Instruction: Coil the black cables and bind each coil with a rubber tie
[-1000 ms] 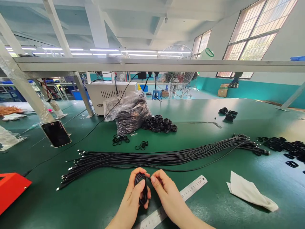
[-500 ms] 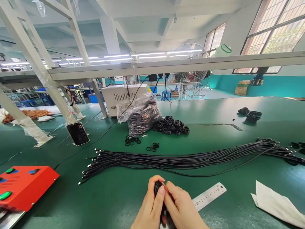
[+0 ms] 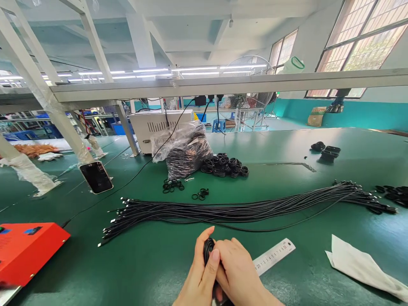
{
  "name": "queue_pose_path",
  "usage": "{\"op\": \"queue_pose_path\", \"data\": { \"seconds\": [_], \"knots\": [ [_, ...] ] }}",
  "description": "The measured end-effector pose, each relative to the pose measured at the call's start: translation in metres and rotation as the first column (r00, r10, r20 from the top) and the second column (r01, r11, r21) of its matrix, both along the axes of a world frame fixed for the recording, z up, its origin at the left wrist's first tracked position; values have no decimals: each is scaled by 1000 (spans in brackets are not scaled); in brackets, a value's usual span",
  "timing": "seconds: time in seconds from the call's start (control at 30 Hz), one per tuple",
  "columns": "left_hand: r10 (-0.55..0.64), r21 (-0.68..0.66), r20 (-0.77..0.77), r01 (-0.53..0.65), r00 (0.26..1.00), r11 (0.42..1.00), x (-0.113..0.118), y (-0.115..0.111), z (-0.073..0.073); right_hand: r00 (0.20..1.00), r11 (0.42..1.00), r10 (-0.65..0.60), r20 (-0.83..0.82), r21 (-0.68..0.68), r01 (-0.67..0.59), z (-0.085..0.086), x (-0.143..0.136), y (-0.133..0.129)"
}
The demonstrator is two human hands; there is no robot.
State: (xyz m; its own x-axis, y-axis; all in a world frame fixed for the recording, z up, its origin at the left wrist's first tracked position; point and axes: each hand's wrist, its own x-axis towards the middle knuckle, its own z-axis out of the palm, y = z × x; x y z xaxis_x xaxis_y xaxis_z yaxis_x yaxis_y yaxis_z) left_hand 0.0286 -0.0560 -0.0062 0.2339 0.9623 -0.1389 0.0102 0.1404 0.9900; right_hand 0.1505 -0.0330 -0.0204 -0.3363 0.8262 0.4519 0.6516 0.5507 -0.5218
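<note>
A coiled black cable (image 3: 208,248) sits between my two hands at the bottom centre. My left hand (image 3: 200,272) grips its left side, with thumb and index finger around the loops. Pressed against the coil from the right is my right hand (image 3: 237,268), its fingers curled and partly covering the lower part. Beyond them a long bundle of black cables (image 3: 236,212) stretches across the green table (image 3: 153,263). A steel ruler (image 3: 274,256) lies just right of my right hand, partly covered by it.
Small black rings (image 3: 172,185) lie behind the bundle, near coiled black cables (image 3: 225,165) and a plastic bag (image 3: 186,153). At left are a phone (image 3: 96,177) and a red machine (image 3: 32,250). White cloth (image 3: 363,265) lies at right.
My right hand has turned and closed further over the coil, its fingers more curled. My left index finger now points up more. The view has shifted slightly, moving the table items left.
</note>
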Motion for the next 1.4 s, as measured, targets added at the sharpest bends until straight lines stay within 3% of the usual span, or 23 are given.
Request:
{"op": "queue_pose_path", "data": {
  "seconds": [0.13, 0.23, 0.33, 0.47, 0.6, 0.7, 0.87, 1.03, 1.1, 1.17, 1.23, 1.3, 1.4],
  "knots": [
    [24, -22, 62, -22, 998, 1000, -5, 4, 9, 986, 969, 141, -84, -190, -155, 16, 9, 0],
    [57, -30, 96, -55, 994, 998, -10, 9, 15, 939, 888, 284, -193, -316, -334, 29, 18, -1],
    [77, -24, 120, -75, 990, 997, -12, 14, 15, 898, 823, 361, -253, -367, -434, 33, 24, 2],
    [169, -72, 98, -162, 981, 984, -11, 18, 10, 853, 745, 332, -403, -443, -499, 26, 25, 10],
    [169, -88, 27, -166, 985, 982, -11, 18, 9, 805, 698, 228, -547, -485, -527, 21, 24, 13],
    [133, -61, -4, -133, 991, 989, -12, 18, 12, 836, 737, 241, -493, -467, -488, 24, 26, 14],
    [-31, -66, -42, 28, 999, 997, -14, 15, 16, 884, 819, 415, -217, -334, -467, 29, 29, 16],
    [-105, -69, -65, 100, 992, 993, -14, 17, 11, 936, 873, 266, -230, -355, -335, 19, 20, 14],
    [-102, -69, -86, 96, 991, 993, -15, 18, 8, 936, 884, 277, -216, -325, -337, 19, 18, 13],
    [-117, -58, -113, 111, 987, 992, -17, 18, 8, 911, 856, 333, -244, -328, -401, 21, 20, 13],
    [-148, -33, -155, 145, 977, 989, -19, 16, 11, 895, 822, 300, -331, -387, -418, 24, 24, 14],
    [-166, 18, -223, 175, 961, 984, -21, 13, 15, 914, 825, 180, -364, -450, -342, 26, 27, 16],
    [-183, 95, -289, 219, 940, 971, -23, 9, 18, 977, 898, 110, -182, -402, -176, 24, 28, 16]
  ]
}}
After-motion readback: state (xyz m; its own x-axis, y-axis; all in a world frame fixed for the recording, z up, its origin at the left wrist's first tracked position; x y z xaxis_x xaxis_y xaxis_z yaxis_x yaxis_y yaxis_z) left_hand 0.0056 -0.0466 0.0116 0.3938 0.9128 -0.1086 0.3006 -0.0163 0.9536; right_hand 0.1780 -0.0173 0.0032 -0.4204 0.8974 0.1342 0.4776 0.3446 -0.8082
